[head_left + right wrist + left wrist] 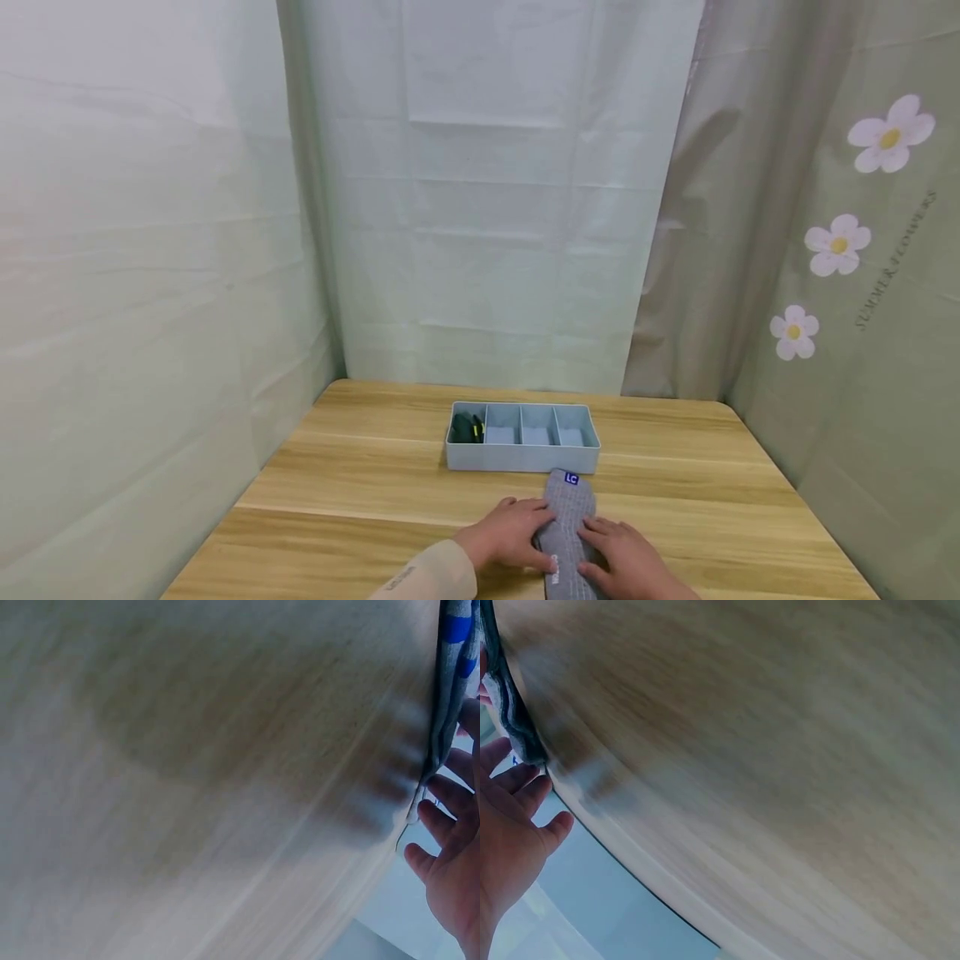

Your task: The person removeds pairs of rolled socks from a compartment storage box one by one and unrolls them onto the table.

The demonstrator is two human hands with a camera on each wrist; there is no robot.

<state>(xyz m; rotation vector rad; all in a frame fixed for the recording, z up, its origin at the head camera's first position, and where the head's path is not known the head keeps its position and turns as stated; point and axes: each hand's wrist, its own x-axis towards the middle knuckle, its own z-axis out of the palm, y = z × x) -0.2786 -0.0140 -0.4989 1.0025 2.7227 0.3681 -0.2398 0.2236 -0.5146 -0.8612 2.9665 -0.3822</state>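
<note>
A pair of grey socks [567,508] lies flat near the table's front edge, with a blue LC tag at the far end and white lettering along one side. My left hand [512,533] rests at their left edge, fingertips on the fabric. On the opposite edge, my right hand [626,557] touches the socks with its fingers spread. In the left wrist view, the left hand's loose fingers [532,791] meet the side of the socks [514,712]. The right wrist view has the right hand [454,877] likewise beside the socks [452,667], whose blue patches show.
Just beyond the socks stands a light blue divided box [517,457]. Its leftmost compartment holds a dark green bundle [462,427] and a black-and-yellow item [477,429]. The wooden table [360,475] is enclosed by pale curtains [487,250], the right one printed with flowers.
</note>
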